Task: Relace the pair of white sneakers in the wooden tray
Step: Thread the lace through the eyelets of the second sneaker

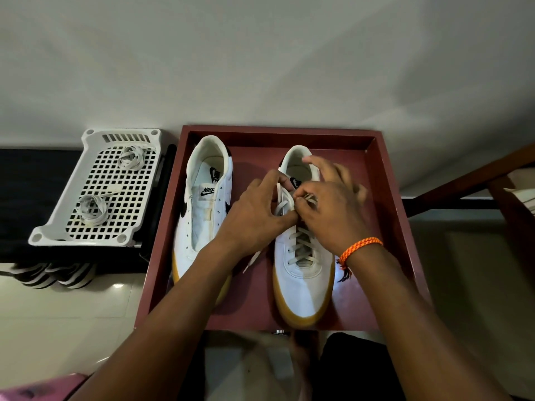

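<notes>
In the wooden tray, nearest the person, lie the yellowish toe soles of two white sneakers, toes toward the viewer. The right sneaker is laced across its lower eyelets with a grey-white lace. Both hands meet over its upper eyelets: the left hand has its grip pinched on the lace beside the tongue, and the right hand, with an orange bracelet at its wrist, pinches a lace end in thumb and forefinger, the other fingers spread over the shoe's opening. A loose lace end trails out from under the left wrist onto the tray floor. The left sneaker stands just beside it, unlaced, its eyelets bare. Farther left, apart from the tray, a white plastic basket holds two coiled laces.
</notes>
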A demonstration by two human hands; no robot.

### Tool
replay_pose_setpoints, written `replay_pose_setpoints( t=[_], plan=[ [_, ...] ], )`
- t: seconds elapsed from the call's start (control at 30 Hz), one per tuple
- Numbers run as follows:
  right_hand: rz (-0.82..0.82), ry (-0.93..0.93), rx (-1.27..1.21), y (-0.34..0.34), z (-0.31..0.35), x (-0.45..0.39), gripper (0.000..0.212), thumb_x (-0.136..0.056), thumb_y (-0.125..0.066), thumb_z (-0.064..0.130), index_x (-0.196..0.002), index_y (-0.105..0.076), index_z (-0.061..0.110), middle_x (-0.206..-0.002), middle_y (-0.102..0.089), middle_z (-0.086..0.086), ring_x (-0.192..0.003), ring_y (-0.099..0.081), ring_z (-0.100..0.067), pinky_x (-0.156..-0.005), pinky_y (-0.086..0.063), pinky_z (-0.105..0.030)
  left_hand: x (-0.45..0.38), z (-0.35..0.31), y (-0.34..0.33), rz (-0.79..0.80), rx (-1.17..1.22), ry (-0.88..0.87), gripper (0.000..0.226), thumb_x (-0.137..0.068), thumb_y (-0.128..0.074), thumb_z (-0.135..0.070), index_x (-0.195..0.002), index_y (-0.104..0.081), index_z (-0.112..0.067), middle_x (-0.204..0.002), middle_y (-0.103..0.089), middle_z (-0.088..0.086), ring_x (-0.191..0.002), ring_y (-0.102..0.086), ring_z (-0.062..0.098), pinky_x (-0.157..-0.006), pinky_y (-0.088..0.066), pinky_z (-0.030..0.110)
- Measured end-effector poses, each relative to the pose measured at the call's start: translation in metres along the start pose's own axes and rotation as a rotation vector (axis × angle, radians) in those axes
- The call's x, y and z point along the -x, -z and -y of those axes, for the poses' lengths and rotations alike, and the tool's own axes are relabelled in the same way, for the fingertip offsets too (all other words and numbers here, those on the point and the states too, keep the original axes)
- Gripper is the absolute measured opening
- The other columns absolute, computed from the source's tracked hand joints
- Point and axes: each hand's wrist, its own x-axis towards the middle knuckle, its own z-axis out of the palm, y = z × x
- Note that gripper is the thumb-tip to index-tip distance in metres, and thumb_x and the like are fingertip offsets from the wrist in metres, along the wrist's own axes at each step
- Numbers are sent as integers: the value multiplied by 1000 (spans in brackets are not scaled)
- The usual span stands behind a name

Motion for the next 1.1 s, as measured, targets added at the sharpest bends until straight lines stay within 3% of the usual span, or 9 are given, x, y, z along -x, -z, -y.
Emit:
replay_pose_setpoints(
  t=[0.13, 0.3, 0.47, 0.57, 0.73, 0.83, 1.0, 1.1],
  plan=[
    [-87, -15, -62, 8, -9, -5, 8, -82, -69, 30, -76, -73, 32, -147, -46, 25, -131, -39, -11, -94, -21, -39, -1, 0, 2, 0, 26, -2, 45, -76, -75, -62, -113, -54, -45, -100, -64, -6, -85, -66, 13, -82, -59, 51],
    [-182, -133, -72, 23, -22, -8, 10, -87, -68, 26, -80, -74, 29, -143, -48, 17, -133, -40, -16, -95, -18, -38, -1, 1, 2, 6, 11, -3, 44, -77, -76, -56, -112, -52, -45, -102, -63, -5, -86, -67, 13, -82, -60, 49],
    [-16, -26, -45, 11, -7, -3, 18, -91, -65, 29, -96, -79, 39, -159, -39, 22, -146, -24, -10, -101, -16, -40, 0, 2, 1, 2, 10, -14, 41, -81, -79, -53, -112, -52, -45, -101, -61, -5, -83, -64, 10, -82, -59, 46],
    [35, 1, -2, 3, 0, -1, 12, -91, -66, 29, -90, -77, 34, -158, -38, 23, -146, -28, -12, -100, -20, -41, -1, 1, 2, -4, 15, -9, 42, -77, -75, -57, -111, -53, -46, -101, -63, -5, -83, -64, 11, -81, -59, 47],
    [-107, -34, -50, 13, -11, -6, 10, -83, -71, 29, -74, -73, 33, -147, -47, 24, -133, -39, -15, -94, -20, -38, -2, 3, 3, 4, 12, -20, 42, -81, -80, -56, -112, -55, -44, -101, -64, -5, -83, -65, 11, -78, -60, 43],
    [-183, -119, -71, 19, -19, -8, 9, -84, -72, 26, -76, -73, 31, -142, -49, 19, -132, -42, -18, -95, -18, -37, -2, 3, 4, 9, -10, -23, 42, -82, -81, -51, -114, -53, -45, -105, -63, -6, -91, -65, 9, -83, -60, 45],
    [-69, -27, -46, 13, -9, -5, 28, -86, -69, 22, -102, -78, 43, -154, -44, 22, -143, -29, -14, -101, -19, -40, 0, 2, 3, 2, 8, -19, 41, -81, -78, -53, -112, -53, -44, -101, -62, -5, -90, -64, 13, -83, -58, 49],
    [9, -17, -20, 5, -1, -1, 14, -87, -70, 28, -93, -79, 37, -157, -41, 23, -144, -26, -12, -100, -20, -40, 0, -1, 2, 2, 6, -22, 42, -76, -71, -59, -112, -53, -44, -98, -63, -7, -93, -63, 13, -83, -58, 50]
  ],
)
